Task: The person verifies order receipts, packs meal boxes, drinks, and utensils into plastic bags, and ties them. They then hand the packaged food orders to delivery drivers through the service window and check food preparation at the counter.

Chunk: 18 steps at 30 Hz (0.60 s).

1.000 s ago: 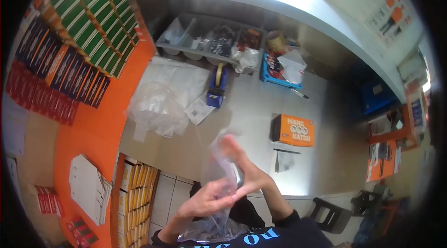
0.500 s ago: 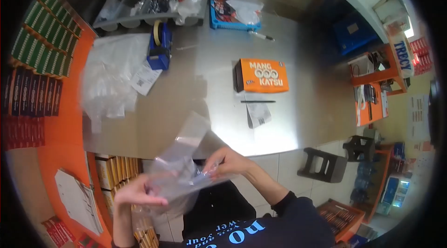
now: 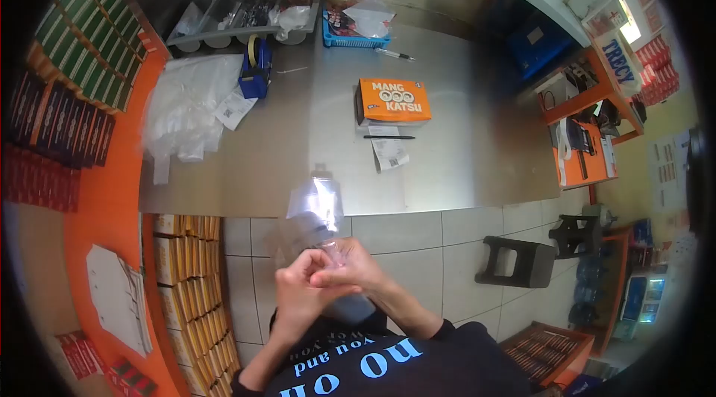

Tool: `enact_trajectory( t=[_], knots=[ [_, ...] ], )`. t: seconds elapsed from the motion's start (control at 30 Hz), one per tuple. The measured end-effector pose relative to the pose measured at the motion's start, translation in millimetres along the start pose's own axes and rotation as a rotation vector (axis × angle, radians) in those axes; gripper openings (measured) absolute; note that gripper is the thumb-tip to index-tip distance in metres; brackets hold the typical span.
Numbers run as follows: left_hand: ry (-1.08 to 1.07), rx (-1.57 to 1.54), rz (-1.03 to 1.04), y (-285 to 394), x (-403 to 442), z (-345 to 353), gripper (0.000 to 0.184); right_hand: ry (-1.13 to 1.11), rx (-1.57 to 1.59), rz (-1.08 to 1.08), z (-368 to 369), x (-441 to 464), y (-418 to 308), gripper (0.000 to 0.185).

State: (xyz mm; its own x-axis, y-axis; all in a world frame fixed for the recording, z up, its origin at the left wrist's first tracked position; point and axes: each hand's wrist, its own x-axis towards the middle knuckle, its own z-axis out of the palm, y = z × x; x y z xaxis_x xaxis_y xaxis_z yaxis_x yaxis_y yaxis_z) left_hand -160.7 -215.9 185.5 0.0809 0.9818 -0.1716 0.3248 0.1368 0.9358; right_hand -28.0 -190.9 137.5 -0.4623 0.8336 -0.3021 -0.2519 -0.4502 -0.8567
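Note:
A clear plastic bag (image 3: 315,207) is gathered between my hands, just in front of my body and below the steel table's front edge. Its shiny upper part sticks up past that edge. My left hand (image 3: 300,289) has its fingers closed on the gathered plastic. Against it, my right hand (image 3: 359,266) also pinches the bag. The fingers of the two hands meet and partly hide the plastic. Farther off on the table stands an orange Mang Katsu box (image 3: 393,101). A dark pen (image 3: 389,137) and a printed paper slip (image 3: 391,154) lie in front of it.
On the steel table (image 3: 246,181) lies a stack of clear bags (image 3: 179,102), beside a blue tape dispenser (image 3: 255,73). A compartment tray (image 3: 242,13) and a blue basket (image 3: 356,41) stand at the back. A dark stool (image 3: 516,261) is on the floor at right.
My hands have come together, gathering the bag that was spread between them. The left hand moved right and upward. The view has shifted slightly.

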Motion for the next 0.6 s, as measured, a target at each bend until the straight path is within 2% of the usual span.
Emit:
enact_trajectory(
  t=[0.03, 0.07, 0.1, 0.13, 0.17, 0.23, 0.3, 0.37, 0.4, 0.43, 0.47, 0.5, 0.57, 0.6],
  knots=[
    [-0.083, 0.016, 0.033, 9.2, -4.4, -11.2, 0.031, -0.082, 0.045, 0.000, 13.1, -9.2, -19.7, 0.031],
    [-0.174, 0.065, 0.224, 15.7, -16.4, -18.5, 0.027, -0.296, -0.035, 0.100, 10.9, -23.1, -38.7, 0.031],
    [-0.267, 0.108, 0.404, 22.4, -32.0, -22.9, 0.024, -0.288, -0.025, 0.120, 5.8, -30.0, -45.7, 0.031],
    [-0.203, 0.186, 0.551, 30.3, -48.6, -21.9, 0.017, -0.417, -0.279, -0.236, 0.9, -35.3, -49.8, 0.029],
    [-0.015, 0.184, 0.600, 30.3, -62.9, -13.2, 0.018, -0.539, -0.530, -0.599, -3.6, -41.6, -49.9, 0.026],
    [0.377, 0.748, 0.366, 9.5, -79.3, -19.8, 0.020, 0.137, -0.293, -0.501, -19.8, -51.0, -41.1, 0.015],
    [0.208, 0.754, -0.204, -43.4, -62.1, -19.5, 0.018, 0.448, -0.159, -0.325, -86.3, -25.1, -16.0, 0.011],
    [0.286, 0.809, -0.209, -131.4, -62.8, 4.9, 0.012, 0.441, 0.309, -0.128, -118.6, 7.3, 45.0, 0.020],
    [0.302, 0.816, -0.201, -147.8, -56.2, 7.2, 0.012, 0.542, 0.099, -0.199, -108.8, 22.9, 57.4, 0.016],
    [0.389, 0.536, -0.178, -159.1, -49.8, 6.5, 0.010, 0.651, -0.106, -0.266, -94.9, 38.1, 66.7, 0.012],
    [0.469, 0.246, -0.157, -161.8, -43.0, 7.5, 0.009, 0.533, -0.362, -0.393, -73.9, 44.2, 44.6, 0.010],
    [0.479, 0.243, -0.161, -151.2, -29.8, 12.6, 0.009, 0.402, -0.622, -0.510, -51.5, 43.7, 9.6, 0.011],
    [0.221, -0.135, -0.154, -108.4, 1.6, 26.5, 0.006, 0.206, -0.850, -0.891, -38.2, 53.4, -36.0, 0.019],
    [0.321, -0.103, -0.043, -83.1, 15.5, 39.8, 0.005, 0.202, -0.856, -0.901, -42.5, 56.0, -65.5, 0.019]
  ],
)
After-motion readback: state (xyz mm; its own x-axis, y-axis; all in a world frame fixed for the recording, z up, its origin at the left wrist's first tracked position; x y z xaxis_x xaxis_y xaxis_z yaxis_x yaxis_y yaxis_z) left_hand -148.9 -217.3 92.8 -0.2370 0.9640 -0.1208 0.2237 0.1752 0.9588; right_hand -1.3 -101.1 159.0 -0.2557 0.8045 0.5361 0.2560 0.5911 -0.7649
